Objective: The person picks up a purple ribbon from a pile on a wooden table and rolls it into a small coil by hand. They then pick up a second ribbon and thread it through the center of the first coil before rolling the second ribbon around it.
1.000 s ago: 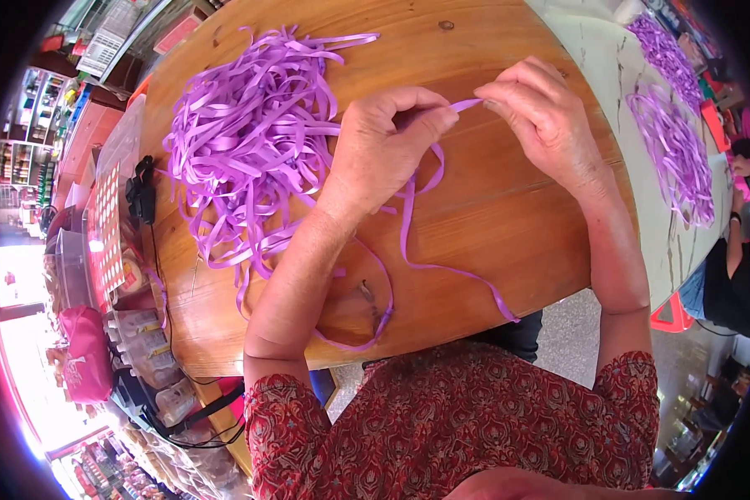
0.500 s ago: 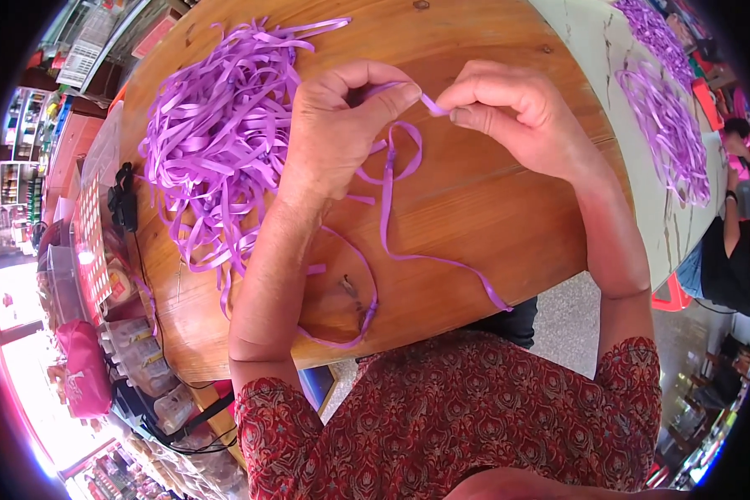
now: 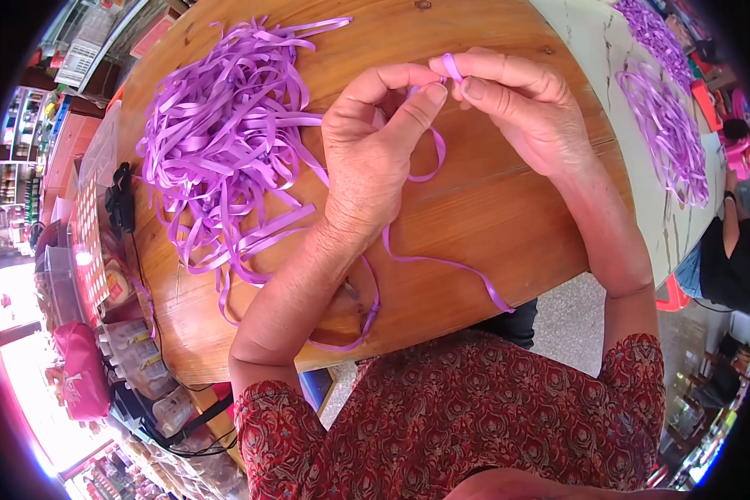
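Observation:
Above the wooden table [image 3: 508,200], my left hand [image 3: 371,142] pinches a narrow purple ribbon [image 3: 451,67] between thumb and forefinger. My right hand [image 3: 529,108] grips the same ribbon close by, its thumb and fingers pressed together and nearly touching the left fingertips. A small loop of the ribbon stands up at the right forefinger. Below the hands, a purple length curves down behind my left hand, and a loose strand [image 3: 442,258] trails over the wood to the near edge. Left of my left hand lies a large tangled heap of purple ribbons [image 3: 225,125].
On a white marbled table [image 3: 587,42] at the right lie more purple ribbon bundles [image 3: 662,133]. A black cable [image 3: 123,200] runs down the wooden table's left edge, near clear plastic boxes and a pink pouch [image 3: 83,371]. Another person [image 3: 725,242] is at the far right.
My left hand has moved right, and its fingertips now almost meet the right ones. The ribbon between them has gone from a short stretched piece to a small loop at my right forefinger.

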### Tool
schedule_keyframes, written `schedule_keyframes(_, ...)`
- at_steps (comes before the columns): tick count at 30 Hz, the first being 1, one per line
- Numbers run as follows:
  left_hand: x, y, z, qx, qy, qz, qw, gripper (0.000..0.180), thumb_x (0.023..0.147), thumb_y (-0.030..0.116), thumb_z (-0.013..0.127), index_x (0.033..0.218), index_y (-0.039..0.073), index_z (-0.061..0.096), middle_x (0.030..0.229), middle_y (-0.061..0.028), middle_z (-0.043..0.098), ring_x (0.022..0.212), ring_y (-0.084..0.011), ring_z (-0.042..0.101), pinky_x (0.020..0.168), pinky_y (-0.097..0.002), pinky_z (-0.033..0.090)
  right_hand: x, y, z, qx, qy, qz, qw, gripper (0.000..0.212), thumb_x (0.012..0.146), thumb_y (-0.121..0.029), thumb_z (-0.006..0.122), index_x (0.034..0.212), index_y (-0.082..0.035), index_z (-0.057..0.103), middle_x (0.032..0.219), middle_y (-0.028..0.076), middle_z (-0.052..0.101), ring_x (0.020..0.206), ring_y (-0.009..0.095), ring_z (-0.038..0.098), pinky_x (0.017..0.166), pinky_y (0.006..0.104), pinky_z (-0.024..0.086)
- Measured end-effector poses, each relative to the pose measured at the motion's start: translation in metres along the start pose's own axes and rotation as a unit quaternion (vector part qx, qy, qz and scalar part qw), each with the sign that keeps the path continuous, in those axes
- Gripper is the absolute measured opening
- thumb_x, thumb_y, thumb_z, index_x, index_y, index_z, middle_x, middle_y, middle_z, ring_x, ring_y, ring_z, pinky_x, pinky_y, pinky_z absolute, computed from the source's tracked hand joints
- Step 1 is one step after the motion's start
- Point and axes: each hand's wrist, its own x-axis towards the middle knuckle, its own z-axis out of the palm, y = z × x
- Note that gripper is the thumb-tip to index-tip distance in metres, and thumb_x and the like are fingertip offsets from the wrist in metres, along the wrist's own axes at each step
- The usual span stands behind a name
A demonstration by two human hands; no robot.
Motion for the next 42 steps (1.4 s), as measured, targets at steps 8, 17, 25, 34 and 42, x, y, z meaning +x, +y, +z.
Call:
schedule_keyframes(8, -0.002, -0.007, 0.003, -0.072, 0.021, -0.074, 0.994, 0.015, 0.083, 0.0, 0.064, 0.098, 0.001, 0.064, 0.089, -0.001, 0.064, 0.079, -0.0043, 0.057, 0.069, -0.016, 0.045, 0.0, -0.004, 0.007, -0.497, 0.024, -0.252, 0.83, 0.031, 0.075, 0.01, 0.063, 0.103, -0.004, 0.066, 0.082, 0.005, 0.06, 0.073, 0.015, 0.057, 0.06, 0.0258, 0.046)
schedule_keyframes(17, -0.003, -0.016, 0.004, 0.104, 0.039, 0.045, 0.993, 0.007, 0.084, 0.003, 0.066, 0.09, 0.002, 0.063, 0.077, 0.0035, 0.06, 0.067, -0.0007, 0.049, 0.06, -0.0147, 0.041, -0.004, 0.0, 0.014, -0.5, 0.079, -0.234, 0.83, 0.025, 0.071, 0.008, 0.068, 0.091, -0.005, 0.062, 0.078, 0.003, 0.06, 0.068, 0.014, 0.058, 0.062, 0.0249, 0.048)
schedule_keyframes(25, 0.003, -0.021, -0.002, 0.204, 0.032, 0.081, 0.975, 0.009, 0.081, 0.007, 0.069, 0.081, 0.001, 0.063, 0.071, 0.0027, 0.059, 0.062, -0.0016, 0.048, 0.055, -0.0172, 0.042, -0.005, 0.0, 0.015, -0.505, 0.087, -0.193, 0.837, 0.028, 0.071, 0.006, 0.069, 0.096, -0.006, 0.061, 0.078, 0.002, 0.061, 0.07, 0.012, 0.059, 0.066, 0.0251, 0.049)
schedule_keyframes(34, 0.0, -0.005, 0.004, 0.122, 0.032, -0.02, 0.992, 0.01, 0.086, 0.007, 0.063, 0.091, -0.001, 0.064, 0.079, 0.0009, 0.063, 0.071, -0.0032, 0.053, 0.063, -0.0175, 0.044, 0.0, -0.002, 0.005, -0.362, 0.025, -0.098, 0.927, 0.029, 0.077, 0.004, 0.065, 0.105, -0.005, 0.063, 0.087, 0.002, 0.064, 0.083, 0.011, 0.06, 0.077, 0.0259, 0.049)
schedule_keyframes(42, -0.001, -0.001, 0.001, 0.169, 0.027, -0.019, 0.985, 0.01, 0.085, 0.007, 0.065, 0.09, -0.002, 0.065, 0.077, 0.0008, 0.062, 0.069, -0.0031, 0.053, 0.061, -0.0178, 0.044, 0.001, -0.007, 0.003, -0.519, -0.006, -0.194, 0.832, 0.017, 0.081, -0.007, 0.065, 0.097, -0.003, 0.063, 0.081, 0.005, 0.065, 0.077, 0.01, 0.06, 0.068, 0.0277, 0.047)
